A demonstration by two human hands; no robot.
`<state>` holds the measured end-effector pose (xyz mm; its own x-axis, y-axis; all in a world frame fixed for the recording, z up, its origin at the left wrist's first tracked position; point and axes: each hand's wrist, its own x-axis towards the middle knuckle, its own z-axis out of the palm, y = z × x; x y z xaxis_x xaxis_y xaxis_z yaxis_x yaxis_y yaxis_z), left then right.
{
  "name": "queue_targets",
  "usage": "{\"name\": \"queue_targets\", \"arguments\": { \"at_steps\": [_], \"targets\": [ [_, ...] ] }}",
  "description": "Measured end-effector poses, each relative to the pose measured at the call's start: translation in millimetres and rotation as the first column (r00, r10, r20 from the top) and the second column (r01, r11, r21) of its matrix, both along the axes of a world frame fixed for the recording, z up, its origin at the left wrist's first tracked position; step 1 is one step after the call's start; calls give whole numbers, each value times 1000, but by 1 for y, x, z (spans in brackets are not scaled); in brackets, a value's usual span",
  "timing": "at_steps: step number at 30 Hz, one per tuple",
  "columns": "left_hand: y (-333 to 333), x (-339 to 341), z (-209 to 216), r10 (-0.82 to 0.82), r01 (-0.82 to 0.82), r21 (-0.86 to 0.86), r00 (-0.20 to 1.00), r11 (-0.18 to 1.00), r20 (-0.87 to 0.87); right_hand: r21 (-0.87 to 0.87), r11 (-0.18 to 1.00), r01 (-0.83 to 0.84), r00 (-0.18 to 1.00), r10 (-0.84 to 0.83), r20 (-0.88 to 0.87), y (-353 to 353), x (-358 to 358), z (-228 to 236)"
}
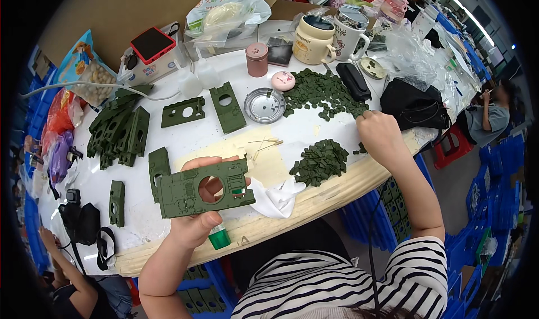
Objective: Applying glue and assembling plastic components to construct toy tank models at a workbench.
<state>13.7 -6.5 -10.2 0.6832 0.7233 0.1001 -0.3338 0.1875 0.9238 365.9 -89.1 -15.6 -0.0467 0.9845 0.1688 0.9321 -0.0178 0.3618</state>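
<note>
My left hand (193,229) grips a dark green plastic tank hull (178,194) by its long edges, above the table's near side. Through the round hole in the hull, part of my palm shows. My right hand (379,132) is closed at the right, its fingertips turned down and mostly hidden. Just beside it lie a few small green pieces (361,149). To its left is a heap of small green plastic pieces (320,163), and a larger spread of them (323,93) lies farther back. A small bottle with green contents (219,237) stands below my left hand.
More green hull parts (118,128) are piled at the left, with single ones (227,106) nearby. A round metal dish (265,105), thin sticks (269,146), a white cloth (278,196), mugs (314,41) and a black bag (414,105) lie around. Other people sit at both sides.
</note>
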Motion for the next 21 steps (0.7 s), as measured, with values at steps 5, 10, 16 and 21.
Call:
{"name": "queue_targets", "arguments": {
  "at_steps": [5,10,16,21],
  "targets": [
    [1,0,-1,-19,19,24,1000,1000,10,70,997,-12,993,21,-116,-2,6,-3],
    [2,-1,-2,-34,33,34,999,999,18,120,993,-16,983,38,-181,-2,10,-7],
    [1,-2,-2,-43,43,14,999,999,30,124,991,-51,960,83,-267,-9,9,-4],
    [2,-1,-4,-39,38,58,999,998,15,27,995,-101,984,104,-142,-10,15,-6]
  ]
}}
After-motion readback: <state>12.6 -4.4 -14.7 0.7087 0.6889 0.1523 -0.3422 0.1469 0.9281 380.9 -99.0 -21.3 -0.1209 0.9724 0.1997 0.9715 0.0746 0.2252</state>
